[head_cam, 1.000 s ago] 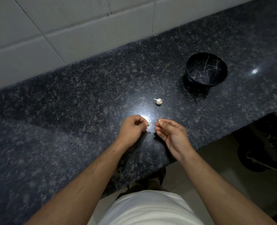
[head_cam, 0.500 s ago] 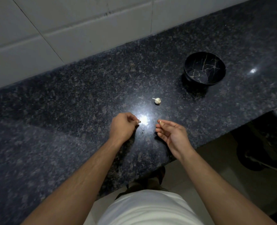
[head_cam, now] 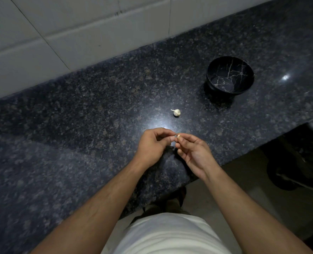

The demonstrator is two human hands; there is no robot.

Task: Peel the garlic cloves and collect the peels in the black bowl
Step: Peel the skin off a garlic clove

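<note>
My right hand [head_cam: 193,153] pinches a small garlic clove [head_cam: 178,136] between thumb and fingertips, just above the counter's front part. My left hand [head_cam: 153,144] is curled beside it, its thumb and forefinger meeting at the clove's left end. A small whole garlic bulb [head_cam: 176,112] with a short stem lies on the dark granite counter [head_cam: 78,125] just beyond my hands. The black bowl [head_cam: 214,70] with pale vein lines stands further back to the right; I see no peels inside it.
A white tiled wall [head_cam: 78,33] runs along the counter's back. The counter's front edge cuts diagonally below my hands, and to the right there is a floor with dark objects [head_cam: 289,171] under the counter.
My left hand, which had drawn away to the left half a second ago, has come back to the clove in my right hand. Both hands sit slightly higher over the counter.
</note>
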